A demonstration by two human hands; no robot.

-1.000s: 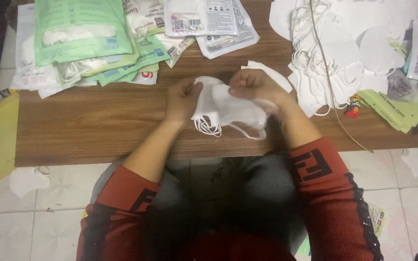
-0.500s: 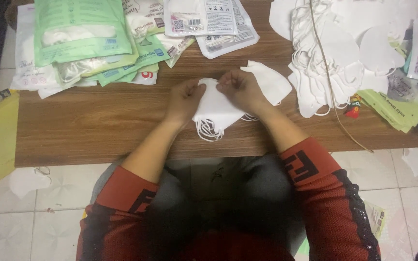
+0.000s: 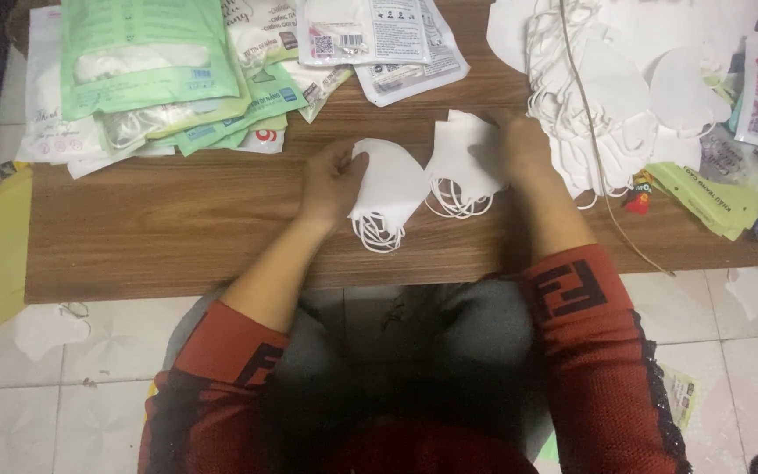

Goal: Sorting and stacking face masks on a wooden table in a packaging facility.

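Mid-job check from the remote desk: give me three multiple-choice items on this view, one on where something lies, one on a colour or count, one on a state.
1. Where does the big heap of loose white masks lie on the wooden table?
A. far right
B. near left corner
C. on the floor

2. What colour are the sleeves?
A. blue
B. red with black marks
C. plain white

3. How does the left hand stand to the folded white mask?
A. lifted clear of it
B. resting on its edge
C. off the table

Answers: 1 A, the heap fills the upper right of the table. 2 B, both sleeves show red and black. 3 B, its fingers lie on the mask's left edge.
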